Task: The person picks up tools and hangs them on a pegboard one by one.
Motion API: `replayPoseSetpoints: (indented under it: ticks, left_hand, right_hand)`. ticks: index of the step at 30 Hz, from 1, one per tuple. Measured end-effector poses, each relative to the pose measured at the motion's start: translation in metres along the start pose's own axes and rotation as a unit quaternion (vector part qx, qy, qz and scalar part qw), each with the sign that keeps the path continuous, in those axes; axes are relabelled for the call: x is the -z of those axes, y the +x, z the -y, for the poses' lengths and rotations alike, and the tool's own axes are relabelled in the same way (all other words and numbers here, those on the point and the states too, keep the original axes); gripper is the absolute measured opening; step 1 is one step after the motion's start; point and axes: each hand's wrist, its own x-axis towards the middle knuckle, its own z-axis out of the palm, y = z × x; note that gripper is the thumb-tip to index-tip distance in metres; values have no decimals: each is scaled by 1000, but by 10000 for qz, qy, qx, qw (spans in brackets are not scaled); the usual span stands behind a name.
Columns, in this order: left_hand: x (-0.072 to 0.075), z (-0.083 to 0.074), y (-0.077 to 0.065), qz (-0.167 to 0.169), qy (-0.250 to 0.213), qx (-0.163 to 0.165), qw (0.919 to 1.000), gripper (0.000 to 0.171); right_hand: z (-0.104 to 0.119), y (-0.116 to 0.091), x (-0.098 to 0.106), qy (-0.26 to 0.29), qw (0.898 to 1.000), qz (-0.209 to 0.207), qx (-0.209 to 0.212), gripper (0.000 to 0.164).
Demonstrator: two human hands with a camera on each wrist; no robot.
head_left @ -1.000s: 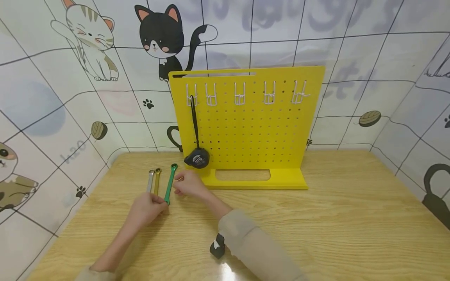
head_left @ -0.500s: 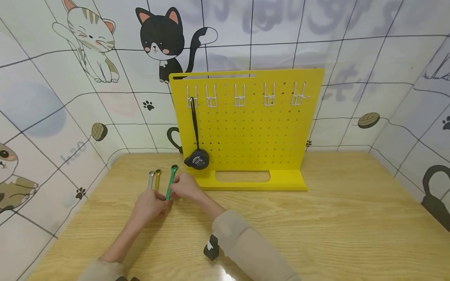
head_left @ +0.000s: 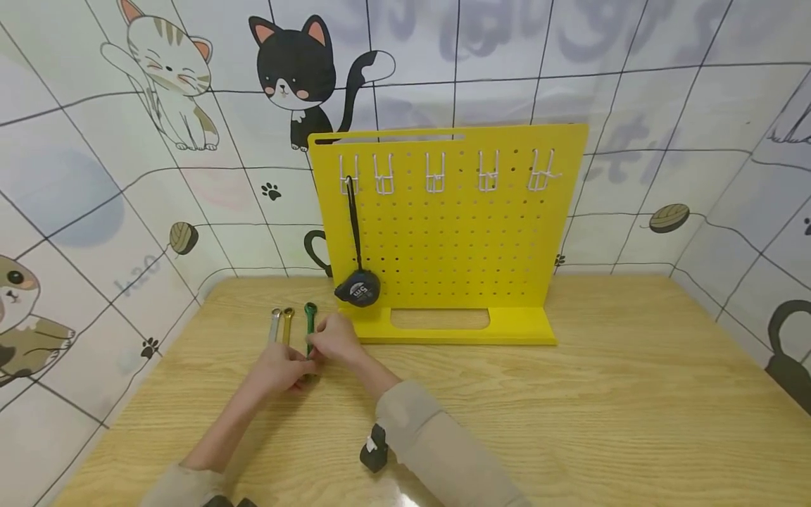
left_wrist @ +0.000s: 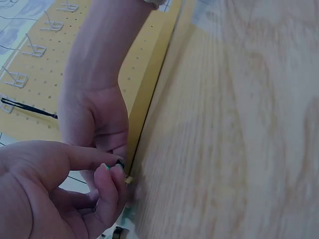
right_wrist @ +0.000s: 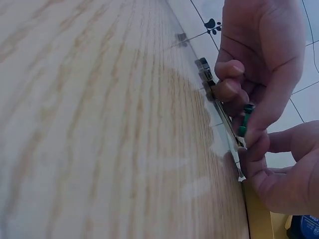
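"Pinching anything, that left hand [head_left: 277, 367]?"

"Yes, its thumb and finger are clamped on the near end of the green wrench [head_left: 310, 326]."

"And the right hand [head_left: 336, 338]?"

"Just beside the left, fingertips curled in on the same wrench, a little farther along its stem. Between them the two hands hide much of its near part."

"So where does the rest of it go?"

"Away from the fingers, its ring head pointing beyond both hands. I can't tell whether any of it touches the tabletop [head_left: 507, 401]."

"What lies past the left hand?"

"A silver wrench [head_left: 274, 327] and a gold wrench [head_left: 288, 326], side by side, to the left of the green one. Their heads show beyond that hand; it covers their lower ends."

"And beyond the right?"

"A black tape measure [head_left: 360, 289] marked 5m, hanging by its strap [head_left: 354, 225] from the leftmost white hook on a yellow pegboard [head_left: 456, 243]. The board stands beyond the right hand and stretches off to its right."

"Anything nearer the person?"

"A small dark block [head_left: 374, 452] at the cuff of the right sleeve [head_left: 437, 443], nearer than both hands."
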Motion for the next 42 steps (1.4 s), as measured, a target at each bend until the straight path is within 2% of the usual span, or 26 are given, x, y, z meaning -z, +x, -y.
replayPoseSetpoints:
  ticks: [5,9,16,22,27,42]
  left_hand:
    - [-1,-2,-3,483,-601,-103,9970,20]
    - [0,-3,-5,743,-863,-201,9933,20]
    - [1,-3,-7,951,-1237,-475,9866,22]
    - [1,-4,-6,1212,-1450,-704,9795,24]
    - [0,-8,-5,1287,-1463,-783,9777,26]
    - [-7,-18,2,1268,-1494,-1093,9745,25]
  right_hand:
    - [-2,-1,1,117,9998,11,-153,24]
    - [0,-3,6,278,9995,-43,-160,10]
    - [2,-5,18,670,9977,-77,41,20]
    - [3,-8,29,1687,9853,190,217,25]
    - [5,-12,37,2029,9779,232,448,25]
    - [15,-24,56,2230,9666,68,1264,23]
